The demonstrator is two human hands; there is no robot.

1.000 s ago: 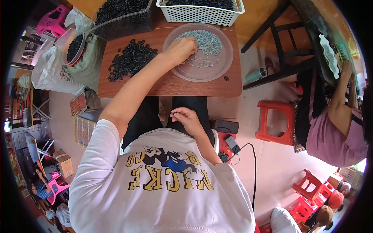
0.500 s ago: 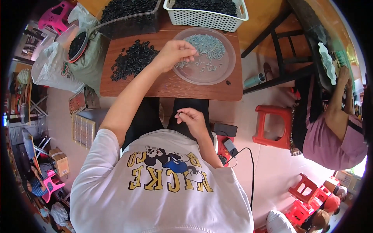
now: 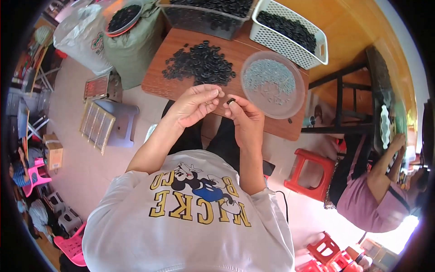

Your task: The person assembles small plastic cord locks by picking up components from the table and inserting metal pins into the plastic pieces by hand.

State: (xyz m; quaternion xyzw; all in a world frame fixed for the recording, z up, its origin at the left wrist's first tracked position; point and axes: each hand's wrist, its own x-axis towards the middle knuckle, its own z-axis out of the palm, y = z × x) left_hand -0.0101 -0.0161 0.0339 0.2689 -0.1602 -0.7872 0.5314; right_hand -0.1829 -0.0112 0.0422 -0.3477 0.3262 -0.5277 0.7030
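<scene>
Both hands meet just over the front edge of the table. Thumb and forefinger of my left hand are pinched together; whatever sits between the tips is too small to make out. A small black plastic piece is held upright between the thumb and fingers of my right hand, a short gap from the left fingertips. Behind them lies a loose heap of small black ring-like pieces. To its right, a round clear tray holds many tiny silvery-blue pins.
At the table's back stand a clear bin and a white perforated basket, both with black pieces. Sacks crowd the left side. A red stool and a person in a purple top are on the right.
My left hand has come back from above the pin tray toward the table's front edge. My right hand has risen from my lap to meet it. The view has turned.
</scene>
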